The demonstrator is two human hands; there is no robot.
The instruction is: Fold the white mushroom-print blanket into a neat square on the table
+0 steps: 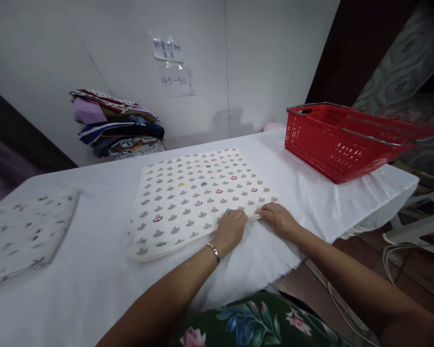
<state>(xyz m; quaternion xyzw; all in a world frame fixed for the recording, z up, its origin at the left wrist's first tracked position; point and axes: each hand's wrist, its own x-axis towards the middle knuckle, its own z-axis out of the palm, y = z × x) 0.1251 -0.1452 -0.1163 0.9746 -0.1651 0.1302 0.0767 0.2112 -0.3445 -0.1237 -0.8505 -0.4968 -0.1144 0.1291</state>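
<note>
A folded white cloth [188, 193] printed with grey and coloured mushroom-like shapes lies flat on the white-covered table. My left hand [230, 231], with a silver bracelet at its wrist, has its fingers curled over the near edge, closed on the layers. Close beside it, my right hand [279, 220] grips the near right corner; its thumb and fingertips are partly hidden. The folded layers show along the edge between both hands.
Another folded patterned cloth [29, 236] lies at the left. Behind the table rises a stack of folded clothes [121, 125]. A red shopping basket [321, 144] stands at the right near the table's edge. Handwritten paper signs [175, 82] are taped to the wall.
</note>
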